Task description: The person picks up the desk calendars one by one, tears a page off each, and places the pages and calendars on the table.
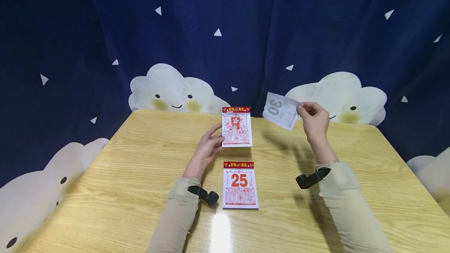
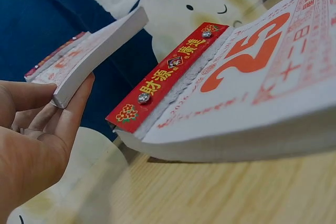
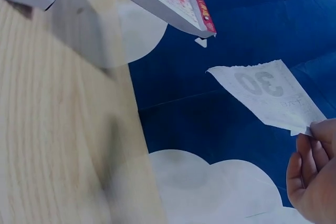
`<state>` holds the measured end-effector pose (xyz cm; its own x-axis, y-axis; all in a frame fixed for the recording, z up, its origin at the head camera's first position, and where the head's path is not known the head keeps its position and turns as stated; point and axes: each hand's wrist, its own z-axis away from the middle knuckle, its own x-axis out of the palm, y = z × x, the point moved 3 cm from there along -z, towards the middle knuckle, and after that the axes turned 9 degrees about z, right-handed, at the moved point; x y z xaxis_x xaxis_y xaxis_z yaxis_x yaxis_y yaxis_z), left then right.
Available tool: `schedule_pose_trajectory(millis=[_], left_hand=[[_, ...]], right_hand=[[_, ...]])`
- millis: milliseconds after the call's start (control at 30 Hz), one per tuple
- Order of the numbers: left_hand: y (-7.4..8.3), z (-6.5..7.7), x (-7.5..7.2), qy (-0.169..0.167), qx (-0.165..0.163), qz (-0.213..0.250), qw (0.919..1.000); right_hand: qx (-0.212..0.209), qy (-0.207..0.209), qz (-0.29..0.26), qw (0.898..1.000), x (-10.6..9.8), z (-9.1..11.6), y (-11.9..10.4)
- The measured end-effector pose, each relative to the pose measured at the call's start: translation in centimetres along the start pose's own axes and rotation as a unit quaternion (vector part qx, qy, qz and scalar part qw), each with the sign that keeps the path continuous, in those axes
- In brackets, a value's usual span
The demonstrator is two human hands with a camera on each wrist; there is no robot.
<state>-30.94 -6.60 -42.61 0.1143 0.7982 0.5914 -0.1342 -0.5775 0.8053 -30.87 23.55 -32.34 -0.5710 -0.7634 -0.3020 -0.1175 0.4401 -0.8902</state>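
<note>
My left hand (image 1: 208,145) grips a thick tear-off calendar (image 1: 236,128) by its left edge, thumb on the front and fingers behind. In the left wrist view this calendar (image 2: 100,48) is raised off the table, its red header at the far end. The top page carries a red flower picture. My right hand (image 1: 315,123) pinches a loose calendar page (image 1: 281,110) by one edge, up in the air to the right. A grey 30 shows on the page, and its far edge looks ragged in the right wrist view. A second calendar (image 1: 240,186), showing a red 25, lies nearer on the table.
The wooden table (image 1: 140,175) has a bright glare spot near its front. Behind it hangs a dark blue curtain (image 1: 197,18) with white triangles and smiling clouds. Black wrist cameras (image 1: 309,179) are strapped over both beige sleeves.
</note>
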Motion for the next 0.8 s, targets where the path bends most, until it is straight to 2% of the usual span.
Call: schedule_pose_trajectory(millis=[400,600,800], left_hand=[[-0.1,0.1,-0.1,0.0,-0.005,-0.045,0.999],[-0.4,-0.1,-0.5,0.016,-0.02,-0.065,0.9976],[-0.7,-0.1,-0.6,0.008,-0.025,-0.084,0.9961]], right_hand=[[-0.018,-0.016,0.084,0.996,0.4,0.0,1.1],[-0.021,-0.018,0.114,0.993,0.1,0.0,1.4],[-0.027,-0.024,0.144,0.989,0.0,0.1,1.7]])
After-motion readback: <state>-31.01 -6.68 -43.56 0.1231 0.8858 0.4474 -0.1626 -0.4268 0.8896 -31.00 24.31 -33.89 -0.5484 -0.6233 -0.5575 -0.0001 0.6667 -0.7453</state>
